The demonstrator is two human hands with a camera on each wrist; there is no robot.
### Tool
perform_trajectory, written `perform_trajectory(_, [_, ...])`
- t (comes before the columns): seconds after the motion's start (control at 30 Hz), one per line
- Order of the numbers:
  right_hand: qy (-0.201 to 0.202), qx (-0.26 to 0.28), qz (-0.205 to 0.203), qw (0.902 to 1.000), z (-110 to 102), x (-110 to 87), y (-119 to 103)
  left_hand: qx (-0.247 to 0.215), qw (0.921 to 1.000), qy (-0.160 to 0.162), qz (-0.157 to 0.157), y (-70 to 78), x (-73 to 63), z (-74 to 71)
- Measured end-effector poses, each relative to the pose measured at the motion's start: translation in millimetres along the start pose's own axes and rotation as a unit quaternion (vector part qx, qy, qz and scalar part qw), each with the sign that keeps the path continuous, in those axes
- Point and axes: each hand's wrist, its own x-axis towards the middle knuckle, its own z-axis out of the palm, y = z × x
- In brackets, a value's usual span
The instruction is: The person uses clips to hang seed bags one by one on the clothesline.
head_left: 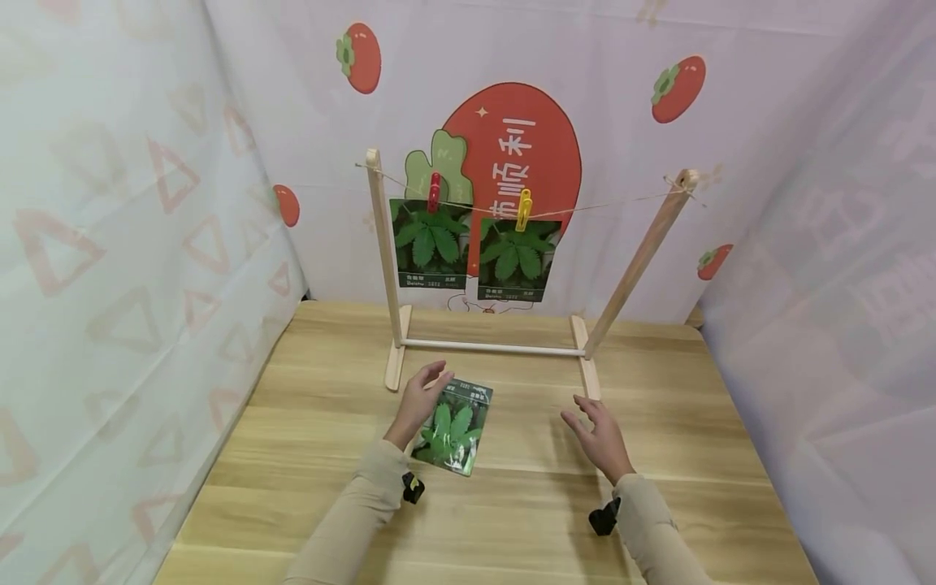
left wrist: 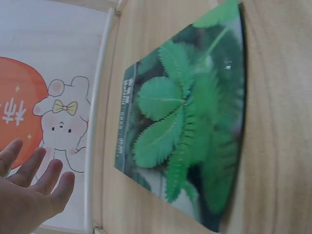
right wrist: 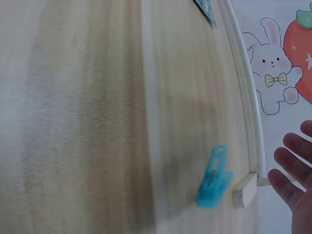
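Observation:
A glossy green leaf-picture card (head_left: 457, 435) lies on the table, its printed strip towards the stand. My left hand (head_left: 420, 400) hovers over its upper left corner in the head view; in the left wrist view the fingers are spread and loosely bent, apart from the card. Off to the right, my right hand (head_left: 604, 443) is held above the table with nothing in it, fingers relaxed. A blue clothespin (right wrist: 212, 181) lies near the stand's right foot in the right wrist view; the right hand hides it in the head view.
Across the back stands a wooden frame (head_left: 636, 268) with a string (head_left: 610, 203) between its posts. Two similar cards hang there, one (head_left: 431, 244) by a red clothespin (head_left: 434, 193), another (head_left: 515, 260) by a yellow clothespin (head_left: 524, 210). Printed cloth (head_left: 621, 49) encloses the table.

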Motion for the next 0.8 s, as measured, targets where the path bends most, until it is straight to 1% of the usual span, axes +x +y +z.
perform_trajectory(0.17, [-0.028,-0.011,0.020,0.9993,4,-5.6,9,0.018,0.9998,0.002,-0.013,-10.9,-0.7,4.7])
perform_trajectory(0.27, [-0.044,-0.019,0.029,0.9984,6,-9.3,13,0.023,0.9994,-0.002,-0.026,-16.2,-1.5,6.8])
perform_trajectory(0.37, [-0.043,-0.033,0.030,0.9981,6,-13.2,17,0.038,0.9987,-0.007,-0.033,-21.9,-2.8,8.1])
perform_trajectory(0.53, [-0.035,-0.064,0.038,0.9966,7,-21.0,24,0.081,0.9957,-0.008,-0.043,-33.1,-4.9,10.6])
perform_trajectory(0.6, [-0.034,-0.075,0.044,0.9956,7,-22.8,27,0.101,0.9938,-0.005,-0.047,-35.3,-5.5,11.9])
perform_trajectory(0.7, [-0.029,-0.092,0.046,0.9943,9,-24.0,31,0.143,0.9888,0.000,-0.043,-37.3,-5.4,14.0])
perform_trajectory(0.77, [-0.023,-0.102,0.041,0.9936,10,-24.4,33,0.177,0.9834,0.002,-0.038,-37.9,-5.5,15.6])
perform_trajectory(0.8, [-0.020,-0.107,0.039,0.9933,10,-24.4,33,0.199,0.9793,0.001,-0.035,-38.3,-5.2,16.6])
